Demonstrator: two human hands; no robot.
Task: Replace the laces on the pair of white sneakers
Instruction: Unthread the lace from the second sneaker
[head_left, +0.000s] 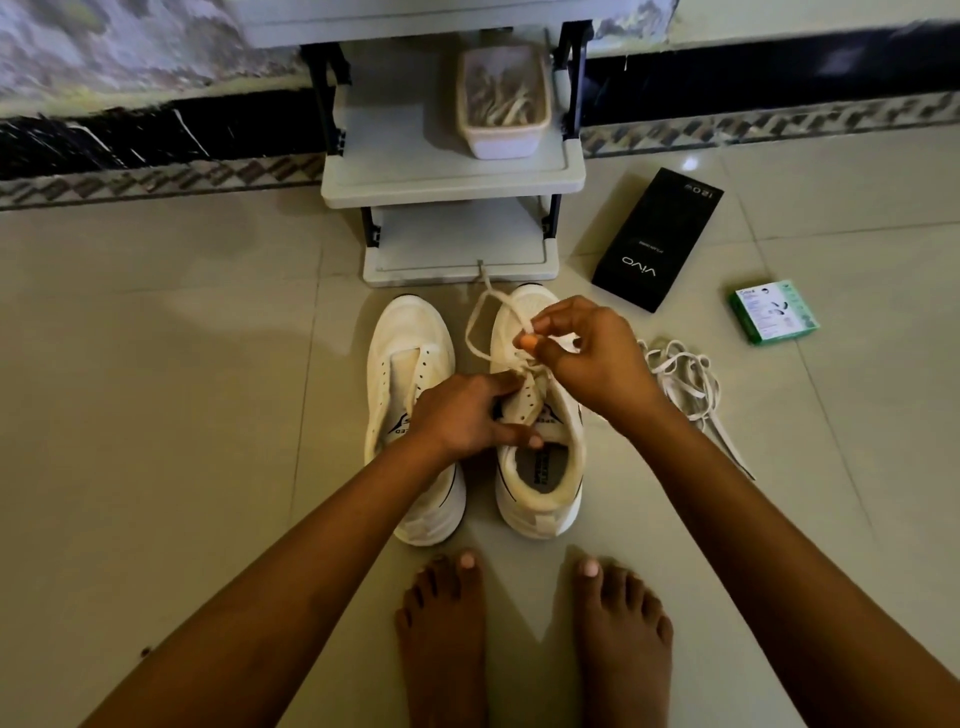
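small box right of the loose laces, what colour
Green with a white panel, the small box, head view.

A: What is concealed on the right white sneaker (535, 457)?
B: Its lace holes and tongue are partly covered by the left hand (462, 415) and right hand (587, 353); where the cream lace (478, 332) is threaded cannot be told.

A: And the left white sneaker (410, 364)?
B: Its heel side is hidden by the left forearm.

A: Can the contents of the pale plastic tub (503, 101) be made out?
B: Only blurred, pale strands are seen.

A: The small green box (774, 310)?
B: Its print is too small to be read.

A: Anything cut off?
B: The grey plastic shelf rack (452, 171) is cropped by the top edge.
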